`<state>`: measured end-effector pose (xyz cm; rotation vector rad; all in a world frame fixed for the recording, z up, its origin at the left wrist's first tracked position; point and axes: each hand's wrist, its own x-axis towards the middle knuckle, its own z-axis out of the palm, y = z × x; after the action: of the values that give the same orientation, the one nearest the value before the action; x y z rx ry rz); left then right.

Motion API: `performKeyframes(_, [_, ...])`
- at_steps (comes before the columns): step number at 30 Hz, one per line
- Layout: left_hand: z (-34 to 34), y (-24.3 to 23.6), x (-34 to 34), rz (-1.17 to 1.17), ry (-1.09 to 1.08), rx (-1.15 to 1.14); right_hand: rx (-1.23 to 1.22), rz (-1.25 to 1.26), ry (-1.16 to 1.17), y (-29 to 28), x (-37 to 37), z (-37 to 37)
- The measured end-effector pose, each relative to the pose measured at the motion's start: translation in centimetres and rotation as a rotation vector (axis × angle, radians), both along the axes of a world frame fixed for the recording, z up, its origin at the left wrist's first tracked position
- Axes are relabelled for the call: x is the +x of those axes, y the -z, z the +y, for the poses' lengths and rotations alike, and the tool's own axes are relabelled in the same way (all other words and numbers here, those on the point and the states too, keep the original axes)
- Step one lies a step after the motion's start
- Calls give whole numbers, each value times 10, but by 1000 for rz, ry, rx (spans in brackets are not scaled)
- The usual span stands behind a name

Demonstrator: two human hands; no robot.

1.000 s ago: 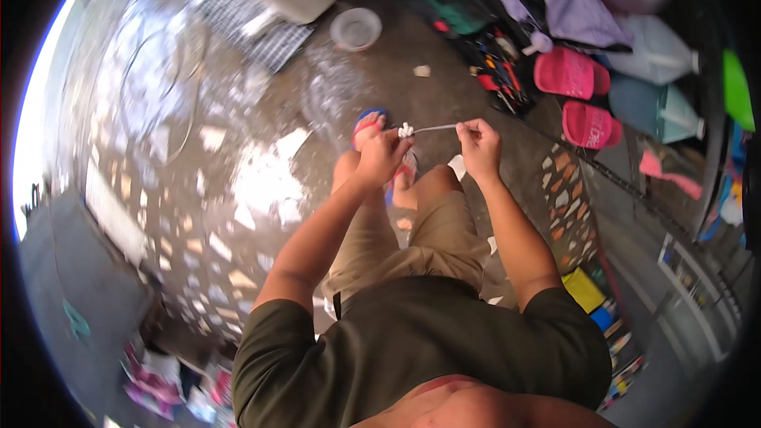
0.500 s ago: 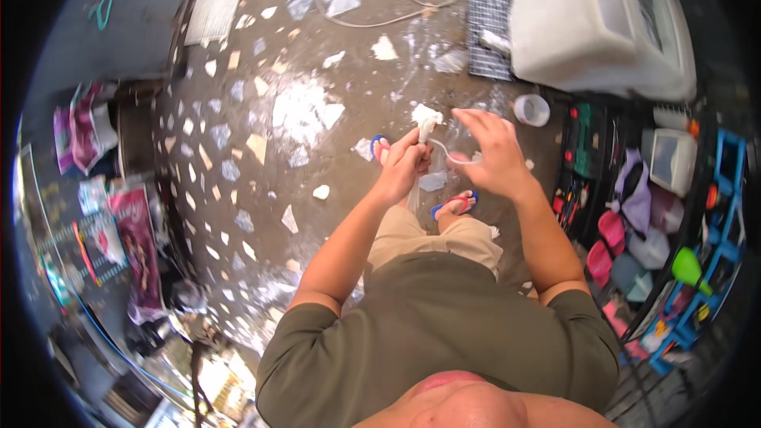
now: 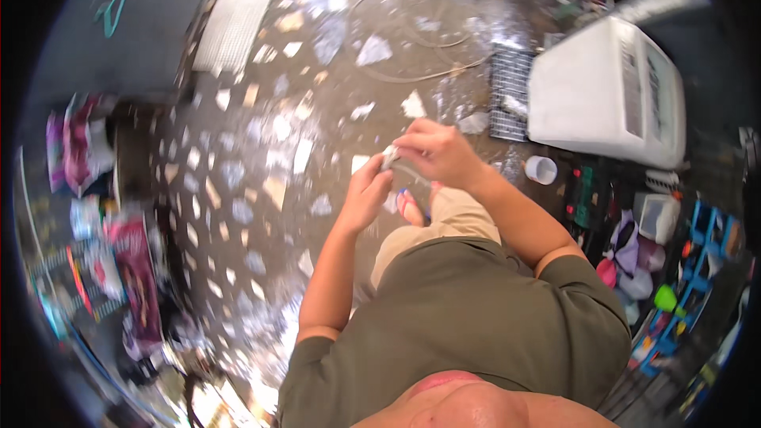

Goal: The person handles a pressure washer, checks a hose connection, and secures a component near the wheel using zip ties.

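Observation:
A small, pale, bunched-up bundle [image 3: 388, 158] sits between my two hands in front of my shorts; most of it is hidden by my fingers, and I cannot tell whether it is cloth or plastic. Closed around its lower part is my left hand [image 3: 367, 195]. The fingers of my right hand [image 3: 438, 152] pinch together at its top. A thin white strand [image 3: 412, 173] trails from it below my right hand. Under my hands a sandalled foot [image 3: 410, 208] shows on the wet floor.
Irregular pale tile pieces [image 3: 275, 190] dot the dark floor. A hose [image 3: 372, 75] lies coiled ahead, near a black grate [image 3: 509, 99]. At the right stand a white boxy appliance [image 3: 587, 95], a white bucket [image 3: 541, 170] and blue racks [image 3: 688, 269]. Bags [image 3: 136, 269] line the left.
My right hand has moved from open beside the bundle to pinching its top. Both hands are now together. The view has shifted, so the floor and appliance sit lower.

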<state>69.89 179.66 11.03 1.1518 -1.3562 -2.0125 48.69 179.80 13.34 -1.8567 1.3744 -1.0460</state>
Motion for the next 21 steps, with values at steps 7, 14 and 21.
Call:
performKeyframes(7, [-130,19,-53,45,153,169,-93,113,99,5,-55,-83])
performKeyframes(14, [-265,-9,-85,-70,225,282,77,180,104,5,-127,-199])
performKeyframes(21, [-394,15,-99,-251,-184,96,11,130,885,2,-263,-274])
